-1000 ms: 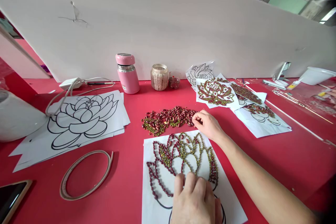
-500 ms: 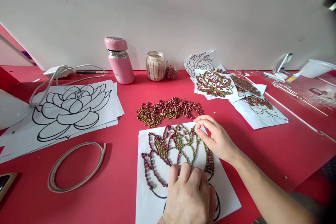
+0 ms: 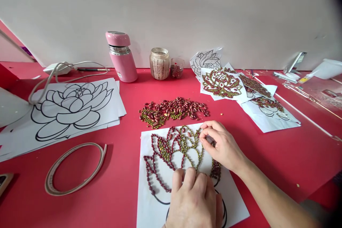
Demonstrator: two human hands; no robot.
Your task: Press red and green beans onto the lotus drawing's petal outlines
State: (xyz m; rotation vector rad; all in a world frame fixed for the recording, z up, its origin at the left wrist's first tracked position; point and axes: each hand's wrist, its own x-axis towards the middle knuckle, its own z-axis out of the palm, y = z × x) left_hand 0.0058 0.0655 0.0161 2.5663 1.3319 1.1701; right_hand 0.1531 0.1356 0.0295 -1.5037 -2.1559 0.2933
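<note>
A white sheet with a printed lotus outline [image 3: 153,213] lies in front of me, its lines partly covered with red beans [image 3: 153,171] and green mung beans [image 3: 183,144]. My left hand [image 3: 195,197] rests palm down over the sheet's lower middle, its fingers curled under and their tips hidden. Over the upper right petals, my right hand [image 3: 223,146] has its thumb and index finger pinched close to the bean line. Anything between those fingertips is too small to make out. Just beyond the sheet spreads a loose pile of mixed beans [image 3: 175,108].
A pink flask [image 3: 121,58], a glass jar [image 3: 159,64] and a small cup of beans [image 3: 176,67] stand along the white wall. Lotus printouts [image 3: 77,108] and a coiled strip [image 3: 74,169] lie left. Finished bean pictures [image 3: 223,83] are stacked at right.
The view has shifted slightly. My right hand stays pinched at the upper right petals, a little lower. My left hand has hardly moved.
</note>
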